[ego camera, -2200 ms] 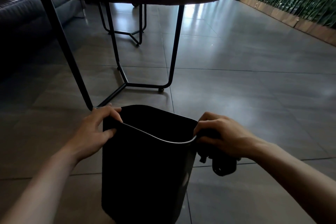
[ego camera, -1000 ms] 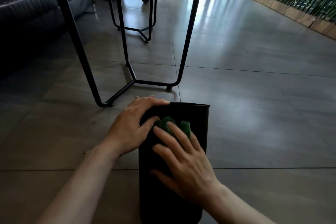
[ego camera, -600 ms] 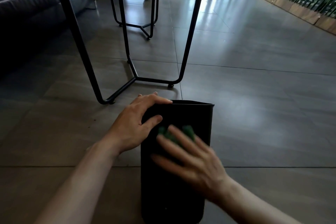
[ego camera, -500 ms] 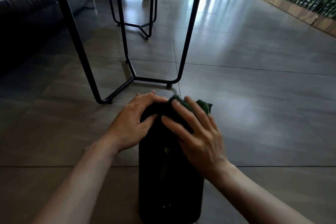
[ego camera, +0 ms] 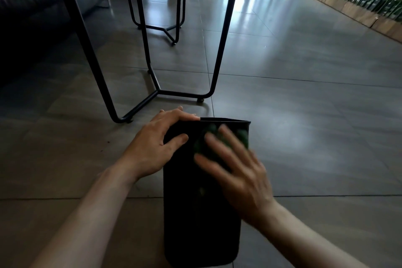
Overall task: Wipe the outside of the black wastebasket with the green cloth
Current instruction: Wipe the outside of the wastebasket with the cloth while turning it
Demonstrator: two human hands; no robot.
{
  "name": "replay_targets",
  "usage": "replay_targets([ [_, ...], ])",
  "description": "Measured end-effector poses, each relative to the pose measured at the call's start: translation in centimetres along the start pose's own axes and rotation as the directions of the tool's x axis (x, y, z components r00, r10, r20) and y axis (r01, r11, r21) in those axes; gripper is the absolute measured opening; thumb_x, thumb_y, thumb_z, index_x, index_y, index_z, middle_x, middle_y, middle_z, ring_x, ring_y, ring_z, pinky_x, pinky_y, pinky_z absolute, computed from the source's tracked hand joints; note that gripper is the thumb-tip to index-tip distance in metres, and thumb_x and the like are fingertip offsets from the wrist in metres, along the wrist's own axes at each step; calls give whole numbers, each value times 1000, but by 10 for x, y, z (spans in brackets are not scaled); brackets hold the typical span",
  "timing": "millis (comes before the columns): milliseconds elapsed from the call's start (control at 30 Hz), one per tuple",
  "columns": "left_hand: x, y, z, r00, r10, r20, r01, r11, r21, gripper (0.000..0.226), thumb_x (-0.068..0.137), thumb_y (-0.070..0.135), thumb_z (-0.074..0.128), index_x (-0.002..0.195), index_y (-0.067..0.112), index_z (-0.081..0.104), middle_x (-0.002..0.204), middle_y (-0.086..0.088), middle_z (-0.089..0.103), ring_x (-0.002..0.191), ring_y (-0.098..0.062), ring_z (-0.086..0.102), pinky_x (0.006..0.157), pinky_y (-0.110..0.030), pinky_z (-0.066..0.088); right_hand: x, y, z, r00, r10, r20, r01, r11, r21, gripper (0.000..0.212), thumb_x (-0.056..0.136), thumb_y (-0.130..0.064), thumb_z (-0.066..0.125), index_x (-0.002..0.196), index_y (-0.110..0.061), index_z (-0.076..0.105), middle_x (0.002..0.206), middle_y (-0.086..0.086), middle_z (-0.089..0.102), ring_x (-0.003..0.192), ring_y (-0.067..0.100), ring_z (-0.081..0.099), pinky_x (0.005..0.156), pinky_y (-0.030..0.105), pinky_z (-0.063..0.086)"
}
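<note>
Pressing the green cloth (ego camera: 219,141) under flat, spread fingers, the right hand (ego camera: 239,172) should sweep toward six o'clock (blurred) while the left hand (ego camera: 156,143) grips the wastebasket (ego camera: 195,224) edge.

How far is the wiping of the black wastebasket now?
Done: the wastebasket lies on its side on the tiled floor, one wall facing up. In hand: the left hand steadies the far edge while the right hand, motion-blurred, presses the green cloth flat on that wall. Left: the lower wall and the hidden sides show no wiping yet.
</note>
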State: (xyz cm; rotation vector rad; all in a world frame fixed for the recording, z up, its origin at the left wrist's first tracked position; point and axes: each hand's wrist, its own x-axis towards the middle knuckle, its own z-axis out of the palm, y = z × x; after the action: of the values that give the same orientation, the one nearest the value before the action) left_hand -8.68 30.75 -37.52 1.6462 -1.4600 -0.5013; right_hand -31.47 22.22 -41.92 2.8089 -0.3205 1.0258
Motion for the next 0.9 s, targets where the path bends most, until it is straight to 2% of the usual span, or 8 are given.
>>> replay_targets([
  [133,2,3,0,999,30,-16,-30,999,15,43,94,13,66,124,44,62,132,28,61,143,4,37,119,-42,35,14,-11,11,991,120,-50,-120,993,5,42,102,-28,61,143,-24,58,160,11,44,155,37,28,109,55,44],
  [233,1,4,1,1000,14,-21,-14,1000,17,43,94,13,66,124,43,62,130,34,60,141,11,35,122,-42,29,-52,-45,32,962,-237,137,247,967,-61,51,100,-34,63,149,-26,51,163,10,40,156,40,22,120,55,35],
  [367,-1,6,1,1000,-17,6,17,1000,6,41,94,21,65,124,48,60,136,27,59,144,9,30,122,-37,26,-98,-42,24,751,-506,424,626,749,-216,82,97,-32,66,163,-17,20,169,10,20,157,45,2,123,45,31],
  [467,0,7,2,1000,12,5,-12,1000,26,42,93,18,67,122,47,61,134,25,59,142,11,32,112,-20,27,-64,-18,12,909,-364,203,385,920,-76,44,108,-22,50,152,-29,48,161,7,43,155,37,28,118,50,40],
  [567,2,9,3,999,33,17,-34,999,42,42,93,14,67,123,43,62,135,17,61,143,8,33,107,-4,21,-4,6,-2,1000,-26,11,26,999,-23,42,107,-26,56,148,-27,55,157,12,48,154,37,30,116,55,40],
  [667,4,9,3,1000,27,14,-28,999,40,41,94,13,67,123,43,63,137,16,61,145,5,32,120,-20,20,23,10,-2,979,179,-95,-179,984,9,41,107,-35,53,148,-27,56,154,15,51,154,37,29,112,58,42],
  [767,3,9,3,1000,20,14,-20,999,27,42,94,11,67,122,42,63,135,19,62,144,10,31,125,-31,16,-17,-18,15,997,-72,-8,72,997,-12,42,107,-27,54,148,-34,54,151,12,50,154,38,29,115,56,39],
  [900,1,9,3,1000,21,19,-22,999,27,42,93,16,67,121,47,62,135,20,59,139,16,32,111,-6,19,-83,-44,20,830,-468,304,512,855,-79,45,110,-23,46,152,-40,44,151,1,46,156,37,22,121,48,36],
])
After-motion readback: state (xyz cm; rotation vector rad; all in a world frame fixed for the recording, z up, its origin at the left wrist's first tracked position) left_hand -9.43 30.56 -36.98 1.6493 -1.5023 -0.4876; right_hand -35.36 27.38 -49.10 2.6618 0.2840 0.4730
